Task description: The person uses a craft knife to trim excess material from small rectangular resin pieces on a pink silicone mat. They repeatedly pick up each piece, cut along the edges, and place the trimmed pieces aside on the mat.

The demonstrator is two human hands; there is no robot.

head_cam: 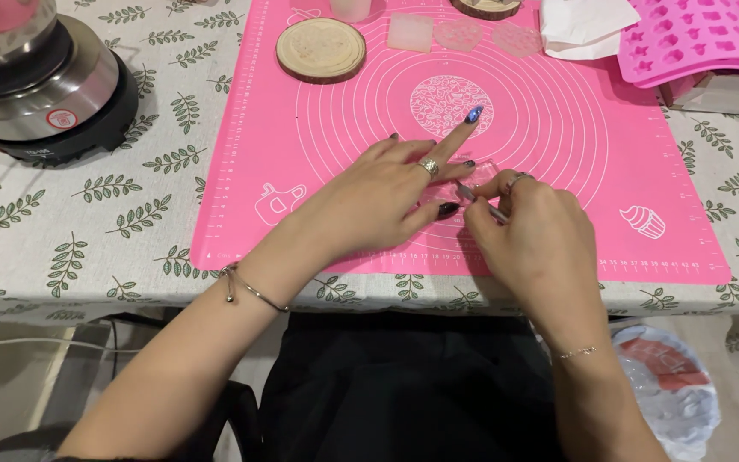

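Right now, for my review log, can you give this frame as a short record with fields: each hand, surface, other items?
left hand: left hand flat on the pink mat, pressing on a small clear piece that is mostly hidden; index finger raised
right hand: right hand pinching a thin metal tool, tip aimed at the piece
surface: table with leaf-print cloth
behind the hands: round wood slice, clear moulded pieces, pink silicone mould tray
far left: metal appliance on a black base

1. The bare middle of the pink silicone baking mat [558, 128], beyond both hands, offers open passage.
2. A round wooden slice [321, 50] and a pink silicone mould tray [699, 38] block its far edge.
3. A steel-based blender [40, 81] stands far left.
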